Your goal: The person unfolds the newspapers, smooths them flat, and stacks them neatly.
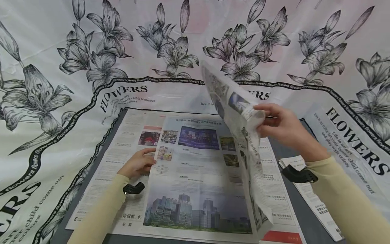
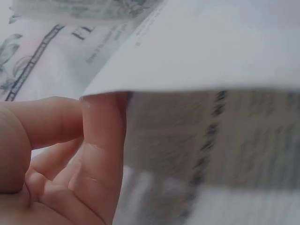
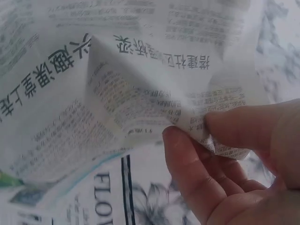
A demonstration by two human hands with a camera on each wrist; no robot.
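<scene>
The whitish newspaper has a blue-purple photo.

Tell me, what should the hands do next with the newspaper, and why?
Perhaps the right hand should gently lower the raised page toward the right: it stands up, creased, in that hand's pinch, while the left hand holds the left edge of the page with buildings.

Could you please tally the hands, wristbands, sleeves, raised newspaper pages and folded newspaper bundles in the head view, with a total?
Hands (left hand, right hand): 2
Black wristbands: 2
Pale yellow sleeves: 2
Raised newspaper page: 1
Folded newspaper bundle: 1
Total: 8
</scene>
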